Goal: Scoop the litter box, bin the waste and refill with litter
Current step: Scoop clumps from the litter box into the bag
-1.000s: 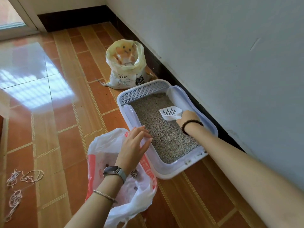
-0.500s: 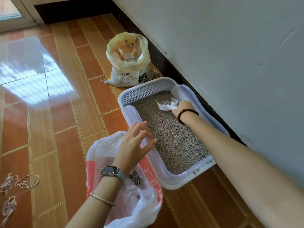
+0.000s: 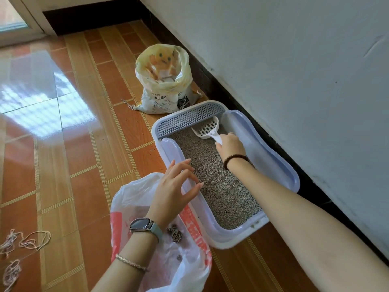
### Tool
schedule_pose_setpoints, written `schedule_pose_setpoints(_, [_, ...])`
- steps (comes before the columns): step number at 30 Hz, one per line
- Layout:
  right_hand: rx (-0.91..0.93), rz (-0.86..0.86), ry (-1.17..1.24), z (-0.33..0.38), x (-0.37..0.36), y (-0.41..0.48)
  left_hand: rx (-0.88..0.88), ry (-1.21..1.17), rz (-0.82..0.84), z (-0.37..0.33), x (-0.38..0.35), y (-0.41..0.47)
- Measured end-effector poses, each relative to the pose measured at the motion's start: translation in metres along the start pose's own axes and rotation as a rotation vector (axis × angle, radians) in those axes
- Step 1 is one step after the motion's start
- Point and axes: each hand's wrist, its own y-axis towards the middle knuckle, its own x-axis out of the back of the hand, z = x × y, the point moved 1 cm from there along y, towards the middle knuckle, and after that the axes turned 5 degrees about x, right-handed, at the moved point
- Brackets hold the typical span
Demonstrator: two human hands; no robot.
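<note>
The litter box point(image 3: 280, 163) lies on the tiled floor point(image 3: 84, 144) with its long axis along the wall point(image 3: 294, 60). Its right rim is just beside the dark skirting point(image 3: 221, 89), so open room lies only on the left, over the tiles. The box's far end carries a grey grille point(image 3: 189, 119), and grey litter point(image 3: 227, 192) fills the tray behind it.

The right hand point(image 3: 230, 145) is curled round the handle of the white scoop point(image 3: 207, 128), which hides most of the handle. The scoop's slotted head points away from the person, towards the grille, and sits at the far end of the litter just beside it.

The left hand point(image 3: 172, 186) is spread wide with straight fingers over the box's left rim. It seems to hover rather than press, though contact is hard to judge from this angle.

A white and red plastic bag point(image 3: 130, 199) lies against the near left corner of the box, its mouth open under the left wrist, with dark clumps point(image 3: 174, 233) inside. The frame's lower edge cuts off its bottom.

An open litter sack point(image 3: 166, 89) stands upright beyond the box, near the skirting. Loose string point(image 3: 31, 241) lies on the tiles at the far left, well apart.
</note>
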Motion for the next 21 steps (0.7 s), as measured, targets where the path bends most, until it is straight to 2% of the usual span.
schedule_pose_setpoints(6, [-0.099, 0.075, 0.115, -0.001, -0.001, 0.006, 0.021, -0.022, 0.003, -0.001, 0.000, 0.000])
schedule_pose_setpoints(14, [-0.078, 0.015, 0.187, -0.003, -0.004, -0.003, 0.030, -0.004, 0.010, -0.002, 0.000, -0.001])
schedule_pose_setpoints(21, [-0.070, 0.050, 0.170, -0.009, 0.008, -0.026, 0.028, 0.019, 0.008, -0.007, 0.003, -0.004])
